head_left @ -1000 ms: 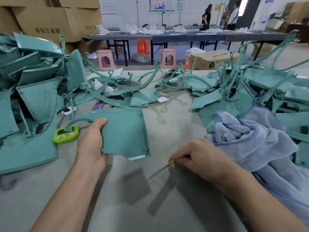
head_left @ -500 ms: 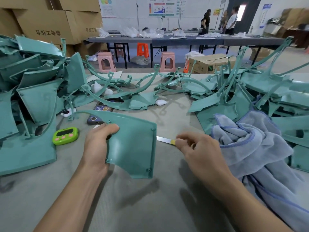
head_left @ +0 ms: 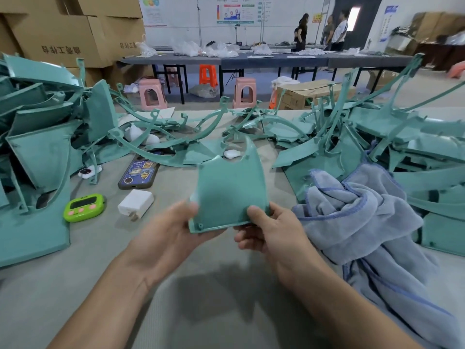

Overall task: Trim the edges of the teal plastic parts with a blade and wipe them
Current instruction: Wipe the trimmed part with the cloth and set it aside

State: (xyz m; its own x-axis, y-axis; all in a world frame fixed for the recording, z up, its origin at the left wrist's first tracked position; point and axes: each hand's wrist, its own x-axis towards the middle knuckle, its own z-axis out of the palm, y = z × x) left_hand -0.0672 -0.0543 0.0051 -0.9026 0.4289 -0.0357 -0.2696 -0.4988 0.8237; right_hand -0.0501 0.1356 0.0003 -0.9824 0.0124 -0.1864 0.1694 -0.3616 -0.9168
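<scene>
A teal plastic part, a flat panel with a curved arm, stands upright in front of me above the table. My left hand grips its lower left corner, thumb on the front face. My right hand grips the lower right corner, thumb pressed on the panel. The blade is hidden; I cannot see it in either hand. A grey-blue cloth lies bunched on the table just right of my right hand.
Piles of teal parts rise at the left and right, with curved arms across the back. A phone, a white charger and a green timer lie left of the held part. People stand far behind.
The part was turned from lying flat in my left hand to upright. My right hand left the blade's side-on position and took hold of the part's lower right corner.
</scene>
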